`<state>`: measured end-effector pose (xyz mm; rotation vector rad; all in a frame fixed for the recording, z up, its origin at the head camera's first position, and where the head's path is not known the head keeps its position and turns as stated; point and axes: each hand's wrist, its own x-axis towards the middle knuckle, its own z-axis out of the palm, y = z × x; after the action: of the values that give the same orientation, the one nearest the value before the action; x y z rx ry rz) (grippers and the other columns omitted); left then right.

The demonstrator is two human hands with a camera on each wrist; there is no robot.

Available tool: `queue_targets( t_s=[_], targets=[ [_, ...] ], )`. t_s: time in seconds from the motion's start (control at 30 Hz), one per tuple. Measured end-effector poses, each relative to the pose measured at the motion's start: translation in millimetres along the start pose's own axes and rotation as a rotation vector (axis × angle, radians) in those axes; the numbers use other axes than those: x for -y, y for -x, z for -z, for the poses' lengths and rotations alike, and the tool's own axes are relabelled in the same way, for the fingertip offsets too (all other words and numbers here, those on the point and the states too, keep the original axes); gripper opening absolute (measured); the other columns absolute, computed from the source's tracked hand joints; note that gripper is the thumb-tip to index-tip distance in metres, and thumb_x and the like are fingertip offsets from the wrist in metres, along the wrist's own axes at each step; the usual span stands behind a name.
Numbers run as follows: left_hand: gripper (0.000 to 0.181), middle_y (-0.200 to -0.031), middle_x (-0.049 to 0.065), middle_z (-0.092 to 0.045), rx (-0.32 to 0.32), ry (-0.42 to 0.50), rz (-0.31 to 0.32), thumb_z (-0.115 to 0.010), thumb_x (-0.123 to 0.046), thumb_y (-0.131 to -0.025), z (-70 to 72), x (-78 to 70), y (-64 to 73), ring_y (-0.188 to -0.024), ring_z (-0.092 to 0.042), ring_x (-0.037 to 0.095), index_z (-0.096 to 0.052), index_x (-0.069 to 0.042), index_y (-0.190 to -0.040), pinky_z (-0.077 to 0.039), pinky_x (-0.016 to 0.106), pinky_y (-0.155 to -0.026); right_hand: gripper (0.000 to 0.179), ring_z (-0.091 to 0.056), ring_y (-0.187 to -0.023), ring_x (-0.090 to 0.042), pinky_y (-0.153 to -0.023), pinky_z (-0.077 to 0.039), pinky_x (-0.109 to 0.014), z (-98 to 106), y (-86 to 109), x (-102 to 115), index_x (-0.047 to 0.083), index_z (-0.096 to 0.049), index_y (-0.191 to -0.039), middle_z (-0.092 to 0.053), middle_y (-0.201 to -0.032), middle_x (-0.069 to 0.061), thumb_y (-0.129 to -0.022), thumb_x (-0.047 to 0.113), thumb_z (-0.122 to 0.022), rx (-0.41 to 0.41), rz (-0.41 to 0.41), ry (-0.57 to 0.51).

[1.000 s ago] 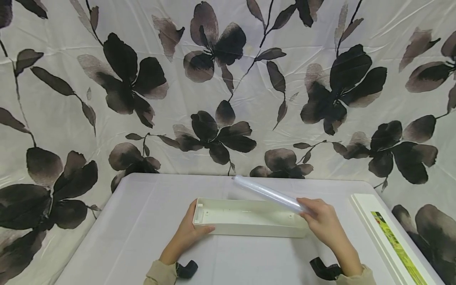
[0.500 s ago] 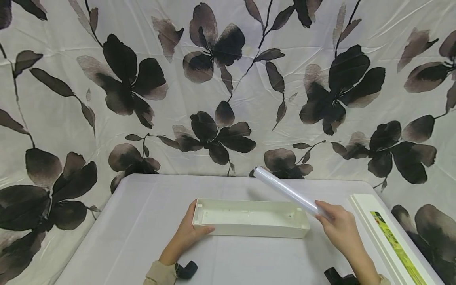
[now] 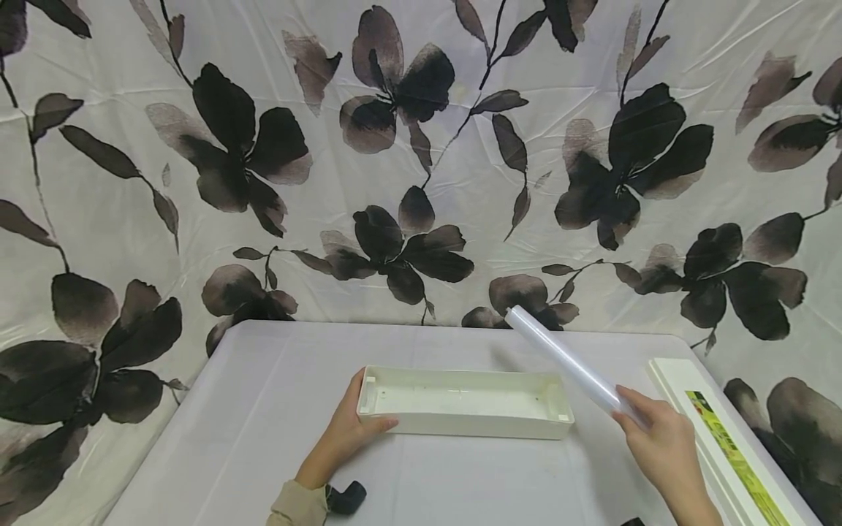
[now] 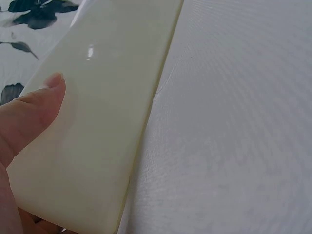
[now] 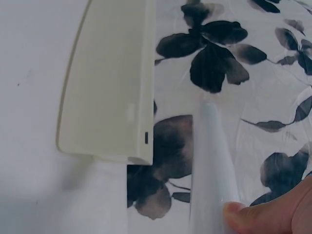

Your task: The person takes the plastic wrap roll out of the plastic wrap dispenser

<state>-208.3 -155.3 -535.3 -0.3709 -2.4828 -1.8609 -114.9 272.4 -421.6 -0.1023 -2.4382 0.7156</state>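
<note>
A long, cream plastic box [image 3: 467, 426] with an open top lies on the white table; its inside shows no contents in the head view. My left hand [image 3: 351, 424] grips its left end, the thumb on the front wall and the other fingers mostly hidden behind. In my right hand [image 3: 664, 438] is a clear, shiny roll of cling film [image 3: 566, 358], held near its lower end. The roll tilts up and away to the left, raised above the table just right of the box. In the right wrist view my thumb [image 5: 236, 217] presses along the roll's side.
A long white cover-like piece [image 3: 674, 387] with a yellow-green label [image 3: 737, 456] lies along the table's right side, close to my right hand. Behind the table's far edge hangs a white cloth with dark flowers [image 3: 421, 168].
My right hand has carried the roll of cling film from over the box's right end out to the right, tilting it more steeply. My left hand and the box have stayed put.
</note>
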Motion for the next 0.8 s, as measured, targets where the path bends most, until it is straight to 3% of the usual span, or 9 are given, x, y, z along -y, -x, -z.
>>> queue_targets(
  t_s=[0.17, 0.33, 0.4, 0.57, 0.67, 0.8],
  targets=[
    [0.108, -0.15, 0.017, -0.041, -0.001, 0.012, -0.011, -0.087, -0.018, -0.071, -0.4, -0.6, 0.1, -0.137, -0.039, 0.039, -0.02, -0.005, -0.155, -0.022, 0.064, -0.112, 0.041, -0.064, -0.093, -0.053, -0.072, -0.051, -0.063, 6, 4.2, -6, -0.011, -0.069, -0.112, -0.066, -0.106, -0.035, -0.072, -0.009, -0.078, 0.047, -0.135, 0.026],
    [0.108, -0.15, 0.016, -0.041, 0.001, -0.011, -0.01, -0.087, -0.022, -0.073, 0.3, -0.2, 0.3, -0.137, -0.04, 0.038, -0.02, -0.006, -0.156, -0.022, 0.064, -0.112, 0.043, -0.064, -0.092, -0.045, -0.061, -0.053, -0.037, 13, 5.1, -13, -0.01, -0.068, -0.116, -0.065, -0.112, -0.033, -0.075, -0.006, -0.078, 0.084, -0.269, 0.064],
    [0.108, -0.15, 0.016, -0.041, 0.003, -0.014, -0.011, -0.087, -0.023, -0.073, 0.4, -0.2, 0.2, -0.137, -0.04, 0.038, -0.02, -0.005, -0.155, -0.022, 0.064, -0.112, 0.043, -0.063, -0.092, -0.044, -0.06, -0.05, -0.035, 15, 5.5, -16, -0.01, -0.067, -0.117, -0.064, -0.114, -0.033, -0.076, -0.005, -0.078, 0.086, -0.316, 0.073],
    [0.109, -0.15, 0.017, -0.041, 0.002, -0.018, -0.01, -0.088, -0.023, -0.073, 0.8, -2.0, 0.7, -0.136, -0.04, 0.039, -0.019, -0.003, -0.155, -0.022, 0.064, -0.112, 0.044, -0.06, -0.102, -0.048, -0.076, -0.052, -0.057, 17, 8.1, -20, -0.01, -0.065, -0.121, -0.061, -0.119, -0.034, -0.079, -0.003, -0.076, 0.09, -0.412, 0.069],
    [0.109, -0.15, 0.017, -0.041, 0.002, -0.028, -0.004, -0.088, -0.024, -0.073, 0.9, -2.5, 1.0, -0.137, -0.04, 0.04, -0.019, -0.003, -0.155, -0.022, 0.064, -0.112, 0.044, -0.058, -0.109, -0.051, -0.083, -0.048, -0.061, 19, 10.6, -22, -0.01, -0.063, -0.123, -0.059, -0.122, -0.034, -0.081, -0.002, -0.075, 0.096, -0.451, 0.066],
    [0.109, -0.15, 0.017, -0.04, 0.003, -0.04, 0.0, -0.087, -0.024, -0.073, 0.7, -2.1, 0.9, -0.137, -0.039, 0.04, -0.019, -0.003, -0.155, -0.022, 0.065, -0.112, 0.043, -0.059, -0.108, -0.051, -0.08, -0.049, -0.058, 19, 13.9, -25, -0.01, -0.064, -0.121, -0.06, -0.119, -0.033, -0.081, 0.0, -0.075, 0.09, -0.456, 0.083]
  ],
)
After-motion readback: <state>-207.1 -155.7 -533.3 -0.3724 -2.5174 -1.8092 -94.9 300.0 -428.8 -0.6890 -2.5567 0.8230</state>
